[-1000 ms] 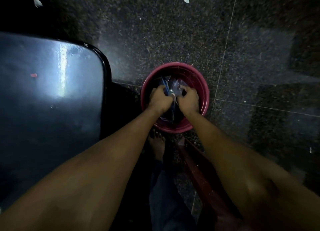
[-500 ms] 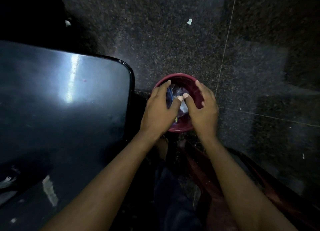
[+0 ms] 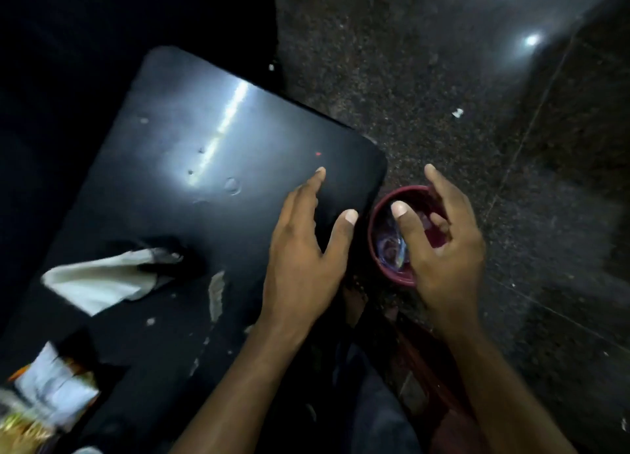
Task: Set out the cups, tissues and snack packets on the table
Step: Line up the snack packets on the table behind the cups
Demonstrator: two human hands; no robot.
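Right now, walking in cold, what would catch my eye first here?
Two bare hands, the left hand over the black table's near corner, the right hand spread above a red bucket on the dark floor. Next, a white tissue lying on the table, with snack packets blurred at its lower-left edge.

A single head-worn view looks steeply down from above the person's forearms, close to both hands. It faces forward and down, tilted so the black table (image 3: pixel 177 181) fills the left and centre while the speckled stone floor (image 3: pixel 443 78) fills the right. No second view shares the scene.
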